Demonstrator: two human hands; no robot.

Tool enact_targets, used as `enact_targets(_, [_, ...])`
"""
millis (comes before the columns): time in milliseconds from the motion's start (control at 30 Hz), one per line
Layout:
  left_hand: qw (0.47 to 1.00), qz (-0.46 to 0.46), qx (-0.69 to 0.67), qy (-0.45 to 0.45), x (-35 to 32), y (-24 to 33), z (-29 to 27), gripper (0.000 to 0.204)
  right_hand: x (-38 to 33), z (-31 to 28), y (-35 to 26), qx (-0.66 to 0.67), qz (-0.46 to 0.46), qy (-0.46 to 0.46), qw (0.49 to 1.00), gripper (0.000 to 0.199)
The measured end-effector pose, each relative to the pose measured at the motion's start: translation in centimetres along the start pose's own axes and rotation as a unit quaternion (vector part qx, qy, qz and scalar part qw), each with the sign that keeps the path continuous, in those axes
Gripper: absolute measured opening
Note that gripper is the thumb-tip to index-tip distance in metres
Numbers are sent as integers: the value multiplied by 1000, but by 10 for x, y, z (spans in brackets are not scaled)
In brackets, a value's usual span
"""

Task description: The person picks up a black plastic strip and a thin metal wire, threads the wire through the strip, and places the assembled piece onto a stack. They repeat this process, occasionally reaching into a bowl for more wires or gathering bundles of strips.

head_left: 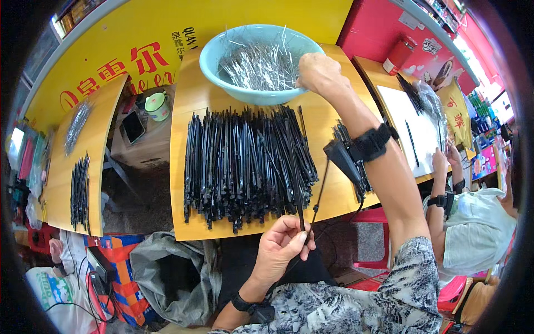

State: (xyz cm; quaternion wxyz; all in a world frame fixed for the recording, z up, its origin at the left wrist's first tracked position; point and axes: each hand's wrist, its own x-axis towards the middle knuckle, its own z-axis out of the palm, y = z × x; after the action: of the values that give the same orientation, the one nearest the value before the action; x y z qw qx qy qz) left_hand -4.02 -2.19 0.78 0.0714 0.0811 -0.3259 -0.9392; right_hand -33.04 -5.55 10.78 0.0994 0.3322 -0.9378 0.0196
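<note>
My left hand, near the front edge of the table, pinches the lower end of a thin black strip that points away from me. A large pile of similar black strips lies just beyond it, side by side. My right hand is closed at the right rim of a light blue basin. Thin silver metal wires fill the basin in a loose tangle. What the right fingers grip, if anything, is hidden.
A smaller bundle of black strips lies under my right forearm. At left, another table carries black strips and silver wires. A phone and a green mug stand between. A grey sack hangs open below; a co-worker works at right.
</note>
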Motion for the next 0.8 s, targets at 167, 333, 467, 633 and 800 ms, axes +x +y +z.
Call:
enact_targets(167, [1000,9,5,16,-6,1,-4,12,-3,-12,-8,-84,-74,44,993,10])
enact_targets(333, [999,17,21,18,-14,-1,-7,14,-35,-22,8,-103,-135,75,983,8])
enact_targets(467, [1000,9,16,22,-19,-10,-4,14,-45,-25,16,-45,-128,140,981,8])
enact_targets(633, [998,13,40,38,-27,-14,-1,18,-54,-28,30,45,-99,37,993,16])
enact_targets(800, [997,39,29,65,-31,-7,-2,19,-142,-35,30,406,-25,-27,913,15])
